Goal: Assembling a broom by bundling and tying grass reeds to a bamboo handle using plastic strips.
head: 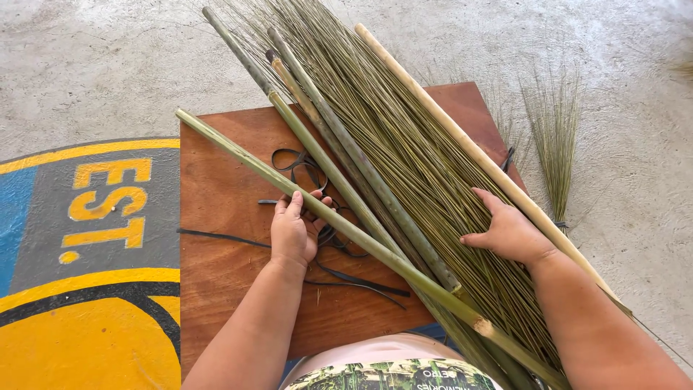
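a brown wooden board (216,289) is seen lying on a grey concrete floor (86,65). a painted patch of yellow, blue and grey (79,289) is seen on the floor to the left of the board. a small tied bunch of green straws (554,137) is laid on the floor to the right, well apart from the hands.

many things are piled across the board. a big bundle of thin green straws (411,152) is spread from the top down to the lower right. a pale long stick (462,137) is laid along its right side. some green bamboo poles (339,144) are laid on its left side. one long green pole (238,152) is laid slanted over the board, and it crosses in front of the left hand. black strips (303,166) are scattered on the board under and beside that pole.

the left hand (292,232) is laid on the board with its fingers spread a little. its fingertips are touching the long green pole and the black strips. nothing is gripped by it.

the right hand (509,232) is pressed flat on the big bundle of straws, just beside the pale stick. its fingers are open and nothing is closed in it.
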